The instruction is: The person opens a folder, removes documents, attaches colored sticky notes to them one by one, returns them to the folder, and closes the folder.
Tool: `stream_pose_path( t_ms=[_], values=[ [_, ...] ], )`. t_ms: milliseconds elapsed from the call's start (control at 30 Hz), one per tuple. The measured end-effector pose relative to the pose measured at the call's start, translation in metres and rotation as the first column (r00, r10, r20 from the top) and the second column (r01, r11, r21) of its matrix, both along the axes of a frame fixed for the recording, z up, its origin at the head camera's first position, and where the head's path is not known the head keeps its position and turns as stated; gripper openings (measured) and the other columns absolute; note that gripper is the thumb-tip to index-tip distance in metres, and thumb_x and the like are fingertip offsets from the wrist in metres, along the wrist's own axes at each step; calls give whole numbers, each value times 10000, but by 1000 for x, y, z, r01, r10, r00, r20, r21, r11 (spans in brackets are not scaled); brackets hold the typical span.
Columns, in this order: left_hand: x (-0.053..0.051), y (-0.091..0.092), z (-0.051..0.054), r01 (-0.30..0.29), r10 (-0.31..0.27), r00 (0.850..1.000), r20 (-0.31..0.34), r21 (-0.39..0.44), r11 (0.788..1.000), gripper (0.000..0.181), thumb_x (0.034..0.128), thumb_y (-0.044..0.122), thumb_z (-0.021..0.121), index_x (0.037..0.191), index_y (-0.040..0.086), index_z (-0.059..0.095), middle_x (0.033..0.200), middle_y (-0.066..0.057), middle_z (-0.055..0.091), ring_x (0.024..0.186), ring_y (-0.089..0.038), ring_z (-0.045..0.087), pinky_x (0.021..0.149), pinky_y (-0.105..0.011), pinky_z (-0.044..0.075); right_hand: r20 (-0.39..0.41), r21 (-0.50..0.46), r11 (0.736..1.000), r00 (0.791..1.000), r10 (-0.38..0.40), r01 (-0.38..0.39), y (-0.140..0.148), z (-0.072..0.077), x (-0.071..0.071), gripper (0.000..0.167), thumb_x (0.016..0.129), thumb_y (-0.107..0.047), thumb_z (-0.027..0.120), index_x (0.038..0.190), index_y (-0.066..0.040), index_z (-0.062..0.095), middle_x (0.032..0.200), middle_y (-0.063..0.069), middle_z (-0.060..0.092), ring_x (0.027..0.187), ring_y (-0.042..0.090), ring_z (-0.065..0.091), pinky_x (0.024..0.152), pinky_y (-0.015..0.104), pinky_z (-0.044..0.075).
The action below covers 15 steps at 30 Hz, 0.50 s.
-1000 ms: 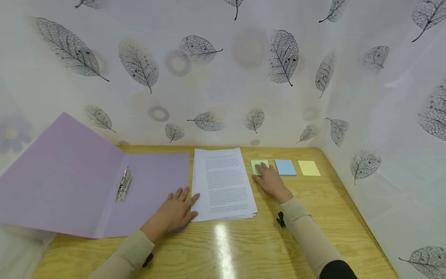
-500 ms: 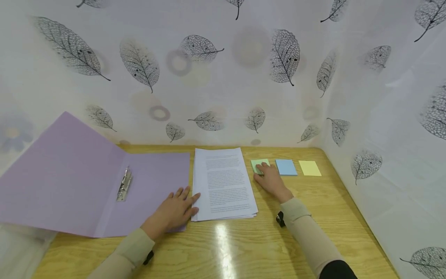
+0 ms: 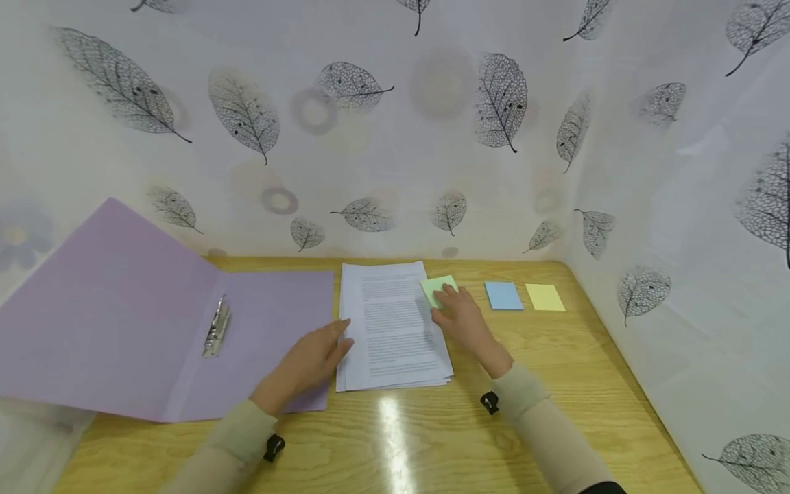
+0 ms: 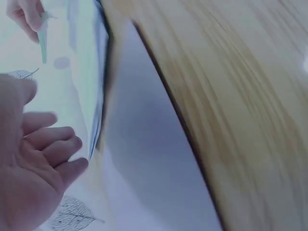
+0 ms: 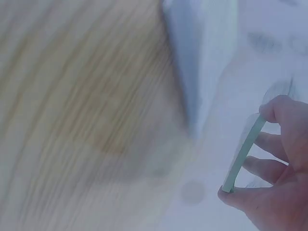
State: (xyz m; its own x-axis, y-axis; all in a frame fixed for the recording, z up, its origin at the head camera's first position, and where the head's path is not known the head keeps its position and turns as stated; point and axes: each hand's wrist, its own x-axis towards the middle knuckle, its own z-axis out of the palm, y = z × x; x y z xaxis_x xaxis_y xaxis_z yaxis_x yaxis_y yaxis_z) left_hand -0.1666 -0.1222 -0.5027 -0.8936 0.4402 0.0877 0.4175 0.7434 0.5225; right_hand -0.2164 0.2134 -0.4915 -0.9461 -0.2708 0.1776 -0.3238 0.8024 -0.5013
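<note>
My right hand (image 3: pixel 465 322) pinches a light green pad of sticky notes (image 3: pixel 435 284) by its edges, over the upper right edge of a stack of printed papers (image 3: pixel 395 329). In the right wrist view the green pad (image 5: pixel 244 153) is seen edge-on between thumb and fingers, off the table. At the stack's left edge is my left hand (image 3: pixel 308 360), over the right cover of an opened purple folder (image 3: pixel 278 302). Its fingers are loosely bent and hold nothing in the left wrist view; whether they touch the papers I cannot tell.
A blue sticky pad (image 3: pixel 503 296) and a yellow sticky pad (image 3: pixel 545 297) lie to the right of my right hand. The folder's metal clip (image 3: pixel 217 328) stands by its spine. A leaf-patterned curtain (image 3: pixel 382 158) borders the wooden table (image 3: pixel 555 363) behind and at right.
My right hand has lifted the green pad from the table and carried it left to the papers. My left hand's fingers have drawn together and bent somewhat.
</note>
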Motion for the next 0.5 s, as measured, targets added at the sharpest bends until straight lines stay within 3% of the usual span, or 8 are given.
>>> stream_pose_path(
  t_ms=[67,100,167,233,267,333,400,500],
  values=[
    [-3,8,1,-66,57,996,66,139,988,533,1124,335,516,1523,-19,521,1161,-285,736,993,-317,738,936,-464,618,-47,-8,999,998,47,-48,-13,3,8,456,1030,-206,679,1412,39,632,1539,326,510,1441,628,405,1191,738,344],
    [-4,13,1,-111,88,989,116,208,972,529,1125,346,516,1521,-4,530,1143,-275,745,862,-294,706,845,-421,617,-74,-4,997,995,73,-73,-20,4,12,442,1025,-201,686,1395,38,646,1518,328,532,1423,629,429,1180,735,365],
    [-6,22,2,-197,127,967,221,332,922,518,1127,356,510,1502,2,557,1155,-260,752,851,-274,707,819,-373,620,-110,-9,992,986,122,-123,-34,6,20,426,1017,-194,696,1374,37,664,1490,327,561,1404,615,465,1174,719,389],
    [-7,30,2,-275,122,935,333,464,842,511,1128,344,511,1480,-21,572,1366,-238,691,1054,-335,756,910,-380,641,-128,-11,986,979,161,-164,-48,9,28,410,1014,-197,700,1358,26,681,1475,319,580,1395,604,485,1167,702,413],
    [-7,34,3,-310,104,916,387,519,797,519,1131,343,504,1476,-40,567,1373,-248,683,1126,-365,748,956,-398,640,-131,-13,983,975,179,-183,-55,10,33,401,1015,-196,700,1351,21,688,1470,315,587,1392,598,492,1164,696,422],
    [-7,40,4,-381,60,875,481,607,698,531,1136,341,491,1462,-71,564,1440,-251,627,1323,-391,644,1059,-442,581,-129,-20,978,970,205,-209,-68,13,41,392,1015,-204,703,1345,7,698,1471,305,592,1390,595,496,1152,689,441],
    [-6,44,6,-451,20,833,552,659,602,554,1141,348,472,1459,-101,545,1408,-285,627,1308,-414,640,1037,-442,587,-127,-23,974,967,219,-223,-79,15,49,384,1014,-210,706,1339,-6,705,1470,295,597,1384,601,499,1123,689,470],
    [-4,49,7,-532,0,787,617,678,507,558,1152,359,434,1437,-104,557,1379,-270,648,1265,-375,677,980,-388,623,-126,-25,969,962,241,-246,-92,17,59,384,1016,-214,708,1338,-5,706,1453,296,610,1364,590,525,1094,675,502]
  ],
)
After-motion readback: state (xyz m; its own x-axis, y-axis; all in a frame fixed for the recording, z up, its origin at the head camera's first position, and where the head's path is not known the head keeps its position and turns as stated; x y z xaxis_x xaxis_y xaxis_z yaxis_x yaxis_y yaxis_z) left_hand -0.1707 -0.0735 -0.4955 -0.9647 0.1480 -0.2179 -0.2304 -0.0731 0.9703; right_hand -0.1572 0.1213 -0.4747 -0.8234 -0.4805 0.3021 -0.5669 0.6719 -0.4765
